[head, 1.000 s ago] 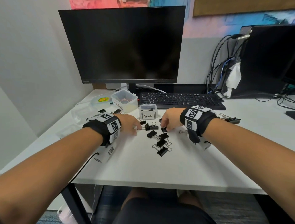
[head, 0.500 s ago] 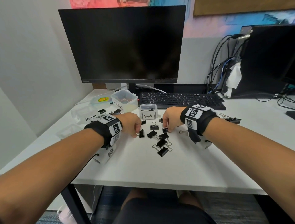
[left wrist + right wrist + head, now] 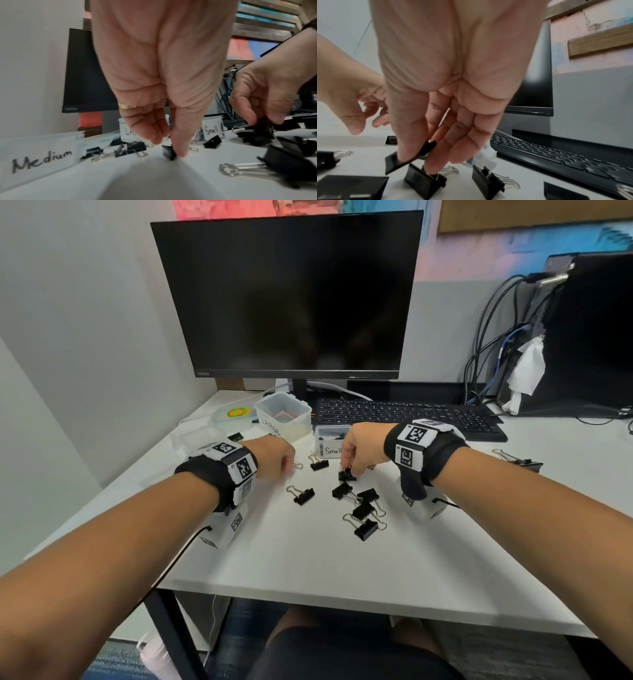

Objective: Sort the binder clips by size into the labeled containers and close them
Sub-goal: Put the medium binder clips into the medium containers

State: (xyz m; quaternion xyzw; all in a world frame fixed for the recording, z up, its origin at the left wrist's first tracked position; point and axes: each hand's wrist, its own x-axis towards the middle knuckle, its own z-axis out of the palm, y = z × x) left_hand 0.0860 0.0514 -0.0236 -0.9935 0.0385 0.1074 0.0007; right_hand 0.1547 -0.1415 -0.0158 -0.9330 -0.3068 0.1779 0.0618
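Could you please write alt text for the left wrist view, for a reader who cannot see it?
The left hand reaches down and pinches a small black binder clip on the white desk. The right hand grips another clip; containers labeled Medium, Large and Small stand behind.

Loose binder clips [image 3: 362, 510] clutter the desk [image 3: 308, 570] between your hands; bare desk lies nearer you. Small container [image 3: 327, 445], Large container [image 3: 284, 419] & keyboard [image 3: 411, 414] block the far side.

White desk [image 3: 308, 570] w/ loose binder clips [image 3: 365, 529], labeled containers [image 3: 327, 451], keyboard [image 3: 411, 414] & monitor [image 3: 291, 296]
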